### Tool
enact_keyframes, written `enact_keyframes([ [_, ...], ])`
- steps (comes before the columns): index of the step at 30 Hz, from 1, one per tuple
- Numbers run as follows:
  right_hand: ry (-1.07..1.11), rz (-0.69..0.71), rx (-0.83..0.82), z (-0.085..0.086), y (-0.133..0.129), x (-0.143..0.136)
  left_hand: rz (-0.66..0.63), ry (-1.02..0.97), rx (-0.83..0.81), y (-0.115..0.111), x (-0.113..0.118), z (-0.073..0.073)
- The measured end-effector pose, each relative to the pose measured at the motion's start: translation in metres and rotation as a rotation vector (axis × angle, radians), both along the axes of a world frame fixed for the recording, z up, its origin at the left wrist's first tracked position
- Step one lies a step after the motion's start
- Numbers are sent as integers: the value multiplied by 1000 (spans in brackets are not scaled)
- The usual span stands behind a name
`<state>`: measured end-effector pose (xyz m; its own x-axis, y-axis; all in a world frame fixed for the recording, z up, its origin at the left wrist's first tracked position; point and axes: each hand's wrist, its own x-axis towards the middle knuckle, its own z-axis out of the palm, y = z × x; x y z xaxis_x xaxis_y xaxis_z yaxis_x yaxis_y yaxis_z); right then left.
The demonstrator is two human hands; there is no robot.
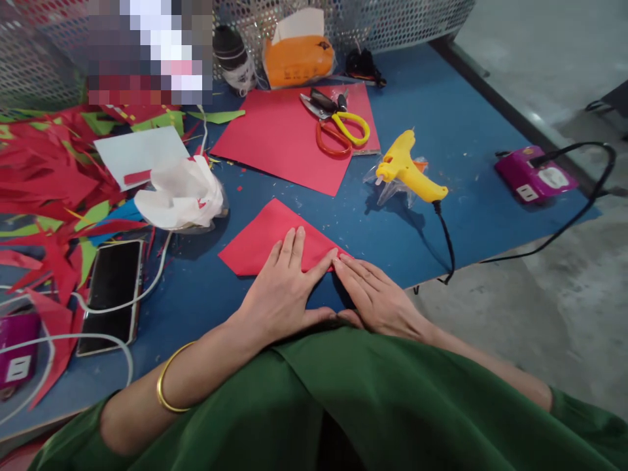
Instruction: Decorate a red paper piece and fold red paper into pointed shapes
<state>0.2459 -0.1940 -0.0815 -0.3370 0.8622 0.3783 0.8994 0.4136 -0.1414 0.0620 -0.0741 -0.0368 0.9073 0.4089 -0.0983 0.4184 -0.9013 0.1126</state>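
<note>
A folded sheet of red paper (267, 235) lies on the blue table right in front of me. My left hand (284, 281) rests flat on it, fingers stretched out and the index fingertip near its right corner. Against that same corner my right hand (375, 294) presses its fingertips, the fingers straight and side by side. The two index fingertips almost meet there, and part of the paper's near edge is hidden beneath my hands. Beyond it lies a larger red sheet (279, 131), with scissors (338, 124) with red and yellow handles on top.
A yellow glue gun (409, 170) lies to the right, its black cord hanging over the table edge by a purple power box (532, 173). On the left are a phone (112, 294), a white cable, crumpled white paper (181, 193) and red and green scraps (44, 163). An orange packet (299, 59) stands behind.
</note>
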Motion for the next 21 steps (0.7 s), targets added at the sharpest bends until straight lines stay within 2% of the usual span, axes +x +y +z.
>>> enact_keyframes([
  [6,-17,34,-60,2,-3,3,9,0,85,-3,-3,-2],
  [13,-69,29,-33,5,-3,0,-195,-77,138,-19,-14,-7],
  [21,-73,6,9,2,-7,-3,-177,-39,133,-25,-14,-14],
])
